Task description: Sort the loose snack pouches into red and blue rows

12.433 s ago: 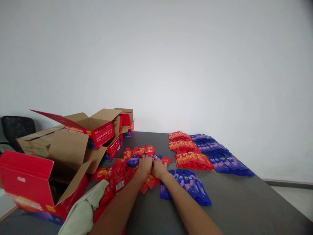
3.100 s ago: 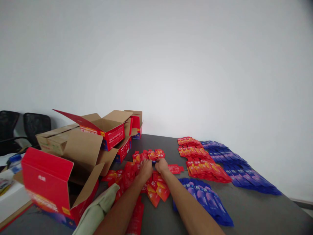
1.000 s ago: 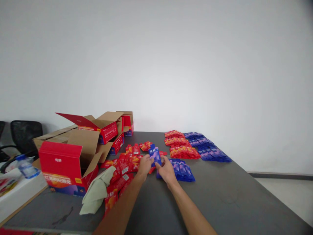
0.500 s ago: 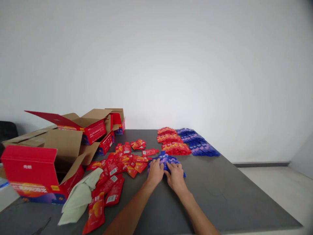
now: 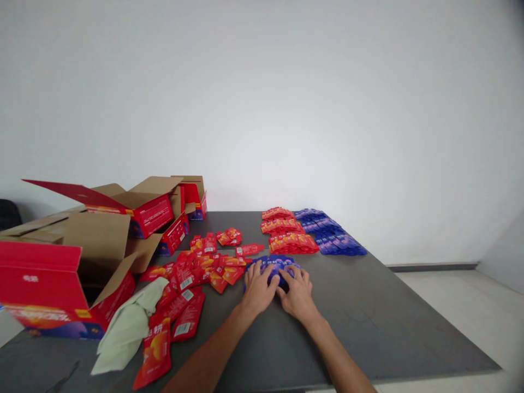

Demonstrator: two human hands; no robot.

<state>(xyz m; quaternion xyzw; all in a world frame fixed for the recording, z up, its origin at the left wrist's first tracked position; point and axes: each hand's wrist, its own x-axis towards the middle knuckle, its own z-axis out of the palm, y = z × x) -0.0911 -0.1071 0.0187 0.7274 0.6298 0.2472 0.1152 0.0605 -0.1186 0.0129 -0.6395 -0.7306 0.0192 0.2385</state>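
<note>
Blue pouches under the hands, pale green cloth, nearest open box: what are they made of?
Blue pouches: probably plastic film, thin, overlapping layers; finish unclear. Pale green cloth: likely matt fabric, softly folded. Nearest open box: apparently cardboard, matt brown inside, printed outside.

**Reds vs blues on your dark grey table [image 5: 393,327]**

Your blue pouches [image 5: 273,263] at 12 o'clock have purple blobs, white lettering. Loose red pouches [image 5: 186,279] at 11: orangey print. Pale green cloth [image 5: 126,330] at 10, red-and-blue box [image 5: 41,289] too, tan inside.

Head-worn view, forward-down over table [image 5: 368,327]
</note>
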